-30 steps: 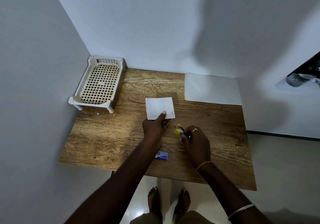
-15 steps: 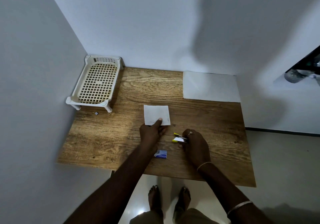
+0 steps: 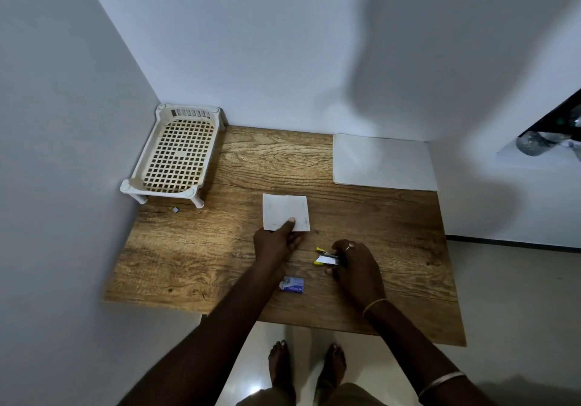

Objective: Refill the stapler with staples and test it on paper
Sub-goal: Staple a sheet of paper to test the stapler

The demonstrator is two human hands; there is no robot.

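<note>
Both paper (image 3: 283, 207) and stapler (image 3: 326, 259) nearer.

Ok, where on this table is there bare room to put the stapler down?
Bare wood lies front left, between the basket and the table's near edge; at the back, between basket and white sheet; and right of the right hand. Crowded: the middle, where the left hand holds the small paper, near the stapler and staple box.

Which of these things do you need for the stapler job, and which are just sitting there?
For the job: the yellow stapler in the right hand; the small paper pinched by the left hand; the blue staple box.
Just lying about: the white plastic basket; the big white sheet; a tiny dark bit near the basket.
</note>
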